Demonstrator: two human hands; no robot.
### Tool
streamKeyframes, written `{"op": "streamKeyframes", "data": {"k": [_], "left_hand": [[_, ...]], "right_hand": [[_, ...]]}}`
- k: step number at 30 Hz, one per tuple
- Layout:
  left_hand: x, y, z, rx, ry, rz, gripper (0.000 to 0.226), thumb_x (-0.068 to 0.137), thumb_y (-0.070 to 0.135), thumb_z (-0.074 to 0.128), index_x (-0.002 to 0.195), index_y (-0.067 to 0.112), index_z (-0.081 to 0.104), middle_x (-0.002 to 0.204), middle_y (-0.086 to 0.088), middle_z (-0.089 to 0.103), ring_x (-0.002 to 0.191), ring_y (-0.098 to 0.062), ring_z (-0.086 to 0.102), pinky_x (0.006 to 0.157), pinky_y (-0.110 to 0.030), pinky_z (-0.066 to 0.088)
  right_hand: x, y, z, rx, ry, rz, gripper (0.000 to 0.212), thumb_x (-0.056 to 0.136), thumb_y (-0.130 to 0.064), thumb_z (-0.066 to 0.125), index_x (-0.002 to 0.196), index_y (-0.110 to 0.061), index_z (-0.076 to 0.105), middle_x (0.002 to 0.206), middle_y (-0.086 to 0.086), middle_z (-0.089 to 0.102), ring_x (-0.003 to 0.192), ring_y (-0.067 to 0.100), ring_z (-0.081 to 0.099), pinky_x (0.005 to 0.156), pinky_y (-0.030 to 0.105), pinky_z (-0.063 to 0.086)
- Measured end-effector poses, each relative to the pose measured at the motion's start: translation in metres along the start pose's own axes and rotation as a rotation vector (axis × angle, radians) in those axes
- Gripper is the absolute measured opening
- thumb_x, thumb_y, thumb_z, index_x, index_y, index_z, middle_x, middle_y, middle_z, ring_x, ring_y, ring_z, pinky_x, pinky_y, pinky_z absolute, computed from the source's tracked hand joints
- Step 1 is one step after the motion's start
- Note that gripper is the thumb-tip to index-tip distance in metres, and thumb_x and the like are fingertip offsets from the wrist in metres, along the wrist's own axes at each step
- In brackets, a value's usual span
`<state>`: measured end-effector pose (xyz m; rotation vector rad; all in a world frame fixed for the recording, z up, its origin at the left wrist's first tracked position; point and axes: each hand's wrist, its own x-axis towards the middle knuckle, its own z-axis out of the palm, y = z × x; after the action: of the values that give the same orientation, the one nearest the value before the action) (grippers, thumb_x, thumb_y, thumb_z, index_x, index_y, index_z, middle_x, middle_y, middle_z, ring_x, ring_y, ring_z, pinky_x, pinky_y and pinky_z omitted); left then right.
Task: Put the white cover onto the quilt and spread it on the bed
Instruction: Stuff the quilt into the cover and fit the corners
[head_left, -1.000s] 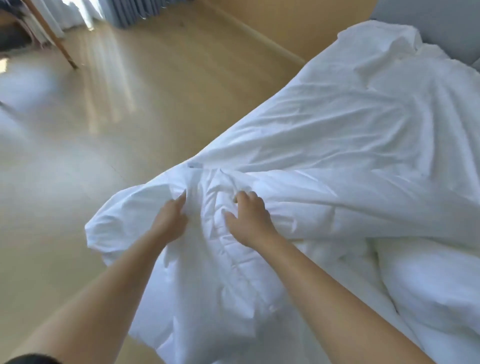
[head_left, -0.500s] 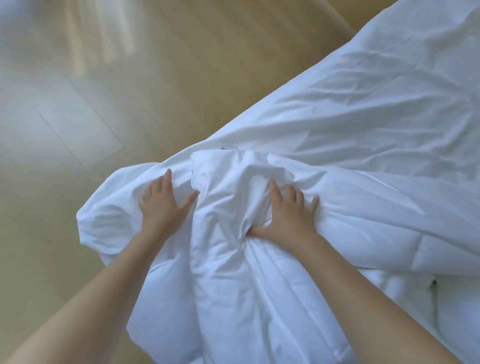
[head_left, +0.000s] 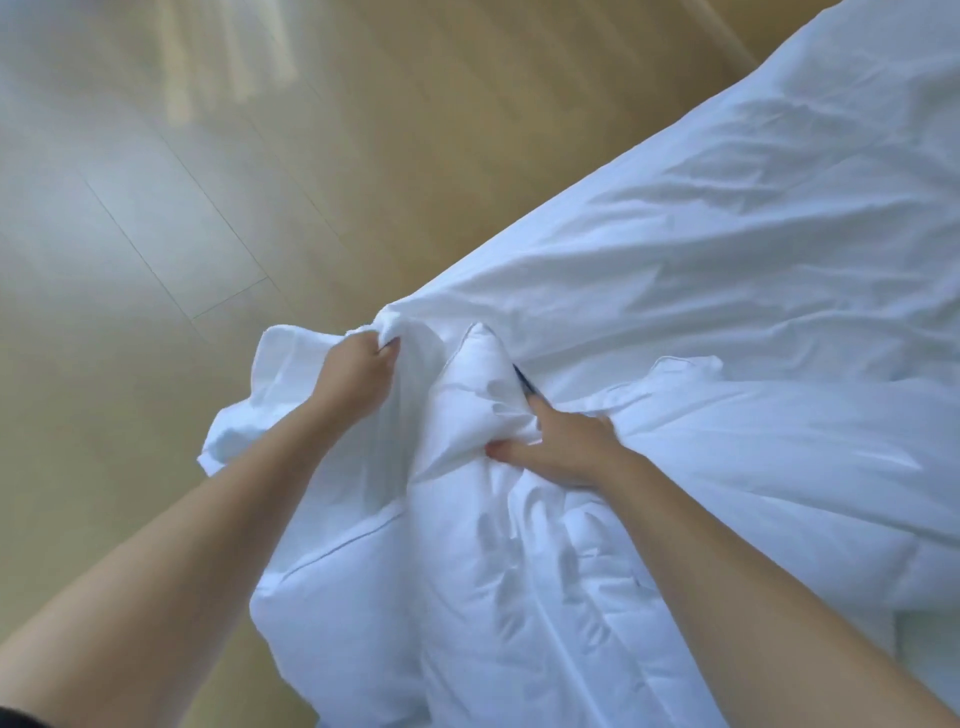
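Note:
The white cover (head_left: 727, 249) lies wrinkled across the bed, its near edge bunched at the bed's corner. The padded white quilt (head_left: 519, 597) with stitched seams lies beneath and in front of me. My left hand (head_left: 356, 371) grips a bunched fold of the cover at the corner, fingers curled around it. My right hand (head_left: 561, 447) grips a raised corner of the quilt (head_left: 483, 374), thumb underneath and fingers buried in the folds. Both forearms reach in from the bottom.
Light wooden floor (head_left: 208, 182) fills the left and top. The bedding hangs over the bed's edge toward the floor at the lower left. The bed runs off to the upper right.
Both hands were lying flat on the bedding; now both have closed on fabric. The left hand has pulled the cover's edge up, and a quilt corner stands up by the right hand.

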<state>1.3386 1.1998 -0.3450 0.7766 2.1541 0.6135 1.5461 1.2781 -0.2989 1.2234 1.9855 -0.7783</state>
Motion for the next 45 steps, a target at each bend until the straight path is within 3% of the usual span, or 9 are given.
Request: {"op": "streamKeyframes", "data": {"k": [6,12,16,19,23,31,38,41,45], "left_hand": [[-0.008,0.130,0.022,-0.237,-0.075,0.144,0.043,0.099,0.025,0.036,0.059,0.016,0.023,0.055,0.002,0.027,0.051,-0.015,0.026,0.048,-0.031,0.020],[-0.044,0.252,0.044,-0.321,-0.190,0.425,0.045,0.096,0.022,0.045,0.058,0.016,0.021,0.055,0.001,0.024,0.051,-0.016,0.024,0.050,-0.033,0.020],[-0.058,0.281,0.068,-0.108,-0.372,0.610,0.046,0.097,0.024,0.047,0.059,0.016,0.022,0.055,0.002,0.028,0.051,-0.012,0.027,0.050,-0.025,0.024],[-0.045,0.272,0.077,-0.045,-0.395,0.590,0.044,0.098,0.025,0.046,0.060,0.016,0.025,0.056,0.002,0.030,0.052,-0.011,0.029,0.052,-0.026,0.026],[-0.033,0.252,0.084,0.036,-0.336,0.596,0.045,0.099,0.029,0.046,0.061,0.015,0.025,0.056,0.001,0.034,0.054,-0.014,0.033,0.050,-0.022,0.026],[-0.019,0.190,0.121,0.208,-0.338,0.504,0.017,0.091,0.028,0.056,0.085,0.013,0.050,0.089,-0.004,0.051,0.097,-0.029,0.049,0.071,-0.033,0.034],[-0.024,0.161,0.134,0.576,-0.203,0.306,0.116,0.064,0.054,0.077,0.148,0.036,-0.001,0.155,-0.013,-0.004,0.144,-0.032,-0.002,0.110,-0.058,0.011],[-0.036,0.145,0.137,0.469,-0.310,0.052,0.140,0.062,0.048,0.083,0.143,0.032,-0.029,0.154,-0.021,0.003,0.140,-0.035,0.021,0.110,-0.048,0.023],[-0.047,0.129,0.150,0.284,-0.386,-0.120,0.129,0.062,0.030,0.084,0.150,0.015,-0.009,0.151,-0.009,0.029,0.127,-0.032,0.046,0.100,-0.038,0.039]], "right_hand": [[-0.060,0.023,-0.018,0.311,-0.183,0.094,0.053,0.078,-0.070,0.050,0.113,-0.031,0.062,0.115,-0.002,0.064,0.107,0.022,0.059,0.093,0.034,0.047],[-0.133,0.079,-0.053,0.565,-0.258,0.084,0.020,0.076,-0.048,0.063,0.093,-0.039,0.060,0.100,-0.019,0.064,0.095,0.003,0.061,0.088,0.026,0.051],[-0.131,0.109,-0.076,0.807,-0.012,0.099,0.028,0.072,-0.037,0.063,0.097,-0.025,0.057,0.094,-0.004,0.060,0.080,0.007,0.058,0.069,0.024,0.043],[-0.088,0.132,-0.093,0.489,0.481,0.365,0.070,0.082,-0.044,0.063,0.139,-0.017,0.032,0.136,0.010,0.038,0.128,0.025,0.035,0.099,0.032,0.033],[-0.034,0.153,-0.072,0.041,0.187,0.439,0.122,0.066,-0.073,0.063,0.149,-0.025,-0.013,0.155,0.011,0.015,0.144,0.028,0.009,0.112,0.056,0.003],[-0.014,0.156,-0.010,0.116,0.325,0.362,0.077,0.086,-0.033,0.056,0.147,-0.014,0.013,0.125,0.007,0.056,0.114,0.026,0.054,0.101,0.039,0.030],[-0.055,0.145,0.001,0.168,0.435,0.270,0.030,0.097,-0.029,0.040,0.116,-0.010,0.052,0.111,0.010,0.063,0.103,0.033,0.057,0.074,0.032,0.036],[-0.084,0.141,0.015,0.286,0.362,0.249,0.018,0.094,-0.027,0.042,0.087,-0.013,0.051,0.095,0.009,0.063,0.085,0.031,0.052,0.070,0.032,0.035],[-0.124,0.134,0.033,0.415,0.101,0.183,0.017,0.090,-0.027,0.046,0.082,-0.019,0.059,0.089,0.002,0.061,0.087,0.025,0.055,0.069,0.029,0.039]]}}
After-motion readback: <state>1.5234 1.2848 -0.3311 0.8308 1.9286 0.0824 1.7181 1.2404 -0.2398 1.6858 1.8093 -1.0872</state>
